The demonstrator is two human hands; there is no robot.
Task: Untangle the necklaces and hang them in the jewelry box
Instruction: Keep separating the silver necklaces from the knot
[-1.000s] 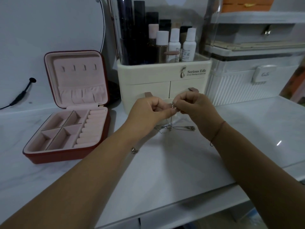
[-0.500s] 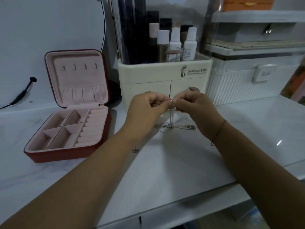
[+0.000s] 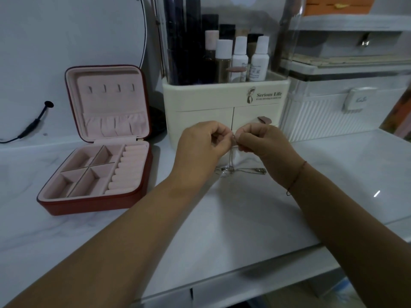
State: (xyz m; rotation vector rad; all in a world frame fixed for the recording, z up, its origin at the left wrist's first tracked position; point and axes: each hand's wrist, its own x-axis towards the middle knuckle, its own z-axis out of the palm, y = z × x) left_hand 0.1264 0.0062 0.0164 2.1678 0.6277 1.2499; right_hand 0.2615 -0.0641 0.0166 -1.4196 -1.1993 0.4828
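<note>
Between the pinching fingers (image 3: 221, 140) of the left hand (image 3: 200, 150) and right hand (image 3: 265, 148), the necklaces (image 3: 231, 172) are blurring into one thin strand. How many are hanging below the fingers is too fine to tell. Both forearms are running off the bottom edge.

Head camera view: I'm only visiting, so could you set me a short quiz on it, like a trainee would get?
1. True or false: the red jewelry box is closed.
2. How many hooks show inside its lid?
3. What do the left hand and right hand pinch between them? A) the tangled necklaces B) a ring C) a comb

Key: 1 false, it stands open. 2 four. 3 A, with the rest of the chains lying on the white countertop.
</note>
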